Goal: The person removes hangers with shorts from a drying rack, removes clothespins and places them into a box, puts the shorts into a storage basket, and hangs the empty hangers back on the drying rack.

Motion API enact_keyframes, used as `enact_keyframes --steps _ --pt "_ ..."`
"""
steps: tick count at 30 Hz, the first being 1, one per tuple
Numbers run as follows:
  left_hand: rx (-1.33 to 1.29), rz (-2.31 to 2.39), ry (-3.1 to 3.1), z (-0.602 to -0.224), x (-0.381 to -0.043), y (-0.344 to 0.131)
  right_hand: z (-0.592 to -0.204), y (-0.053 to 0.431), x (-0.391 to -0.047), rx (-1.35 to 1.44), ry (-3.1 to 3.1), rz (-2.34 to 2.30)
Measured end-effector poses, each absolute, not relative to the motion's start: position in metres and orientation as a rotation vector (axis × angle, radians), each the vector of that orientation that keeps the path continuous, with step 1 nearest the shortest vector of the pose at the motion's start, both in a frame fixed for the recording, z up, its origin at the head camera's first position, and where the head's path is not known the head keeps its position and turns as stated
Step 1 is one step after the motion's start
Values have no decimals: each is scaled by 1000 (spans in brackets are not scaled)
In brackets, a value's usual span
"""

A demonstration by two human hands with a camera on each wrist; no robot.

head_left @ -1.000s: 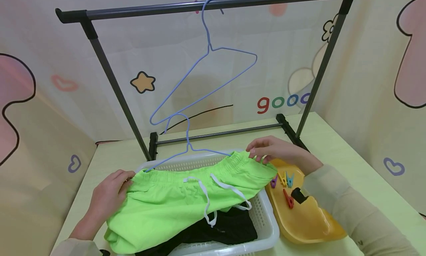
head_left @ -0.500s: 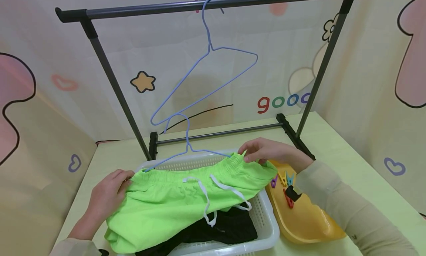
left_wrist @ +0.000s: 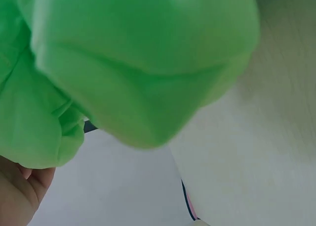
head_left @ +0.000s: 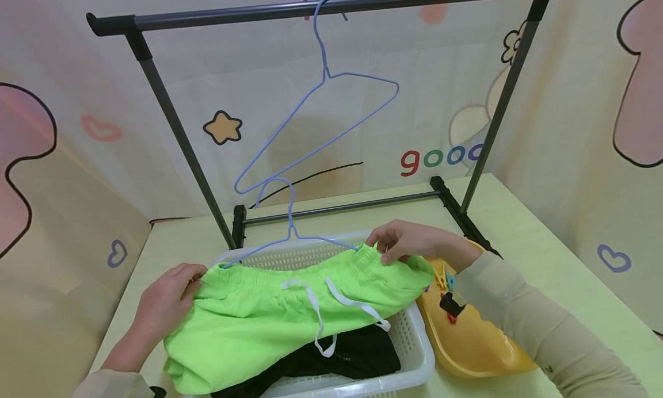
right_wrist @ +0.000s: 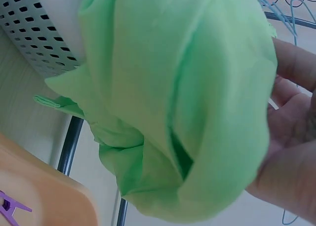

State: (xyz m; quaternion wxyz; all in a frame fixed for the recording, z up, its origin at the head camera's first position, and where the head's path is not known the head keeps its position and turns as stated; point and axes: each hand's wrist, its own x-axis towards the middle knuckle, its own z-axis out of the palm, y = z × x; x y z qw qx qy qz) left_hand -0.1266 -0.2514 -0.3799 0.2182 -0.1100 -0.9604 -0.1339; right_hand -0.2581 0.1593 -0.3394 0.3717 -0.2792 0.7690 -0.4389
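Neon-green shorts (head_left: pixel 248 317) with a white drawstring (head_left: pixel 315 309) stretch across the basket in the head view. A blue wire hanger (head_left: pixel 291 211) sits inside their waistband, its hook and upper arms showing and its lower part hidden. My left hand (head_left: pixel 164 303) grips the left end of the waistband. On the other side, my right hand (head_left: pixel 414 242) pinches the waistband near the hanger's right arm. Green cloth (left_wrist: pixel 143 77) fills much of the left wrist view. In the right wrist view, my thumb and fingers (right_wrist: pixel 291 184) are beside the bunched shorts (right_wrist: pixel 182 102).
Below the shorts, a white basket (head_left: pixel 422 352) holds a black garment (head_left: pixel 357 352). To its right lies a yellow tray (head_left: pixel 466 352) with several small clothespins (head_left: pixel 441 278). Behind stands a black rack (head_left: pixel 233 15) with another blue hanger (head_left: pixel 322 90) on its bar.
My right hand has moved left along the waistband and now pinches it. The waistband's right side sits slightly lower. My left hand has hardly moved.
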Motion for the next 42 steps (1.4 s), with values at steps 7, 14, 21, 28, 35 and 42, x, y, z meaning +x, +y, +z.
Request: enact_keyframes --steps 7,14,21,28,35,42 --pt "-289 -458 -2802 -369 -127 -248 -340 161 -255 -744 1973 -1119" --pt "-317 -511 -2842 -356 -129 -239 -338 163 -251 -810 1988 -1109" --pt "-347 -521 -2799 -345 -135 -223 -337 167 -249 -862 1997 -1131" --pt "-381 -508 -2782 -335 -140 -205 -336 169 -246 -891 1999 -1145" --pt "-399 -508 -2756 -327 -142 -192 -332 170 -243 -917 1999 -1168" --pt "-421 -517 -2706 -322 -144 -180 -331 168 -241 -947 1972 -1202"
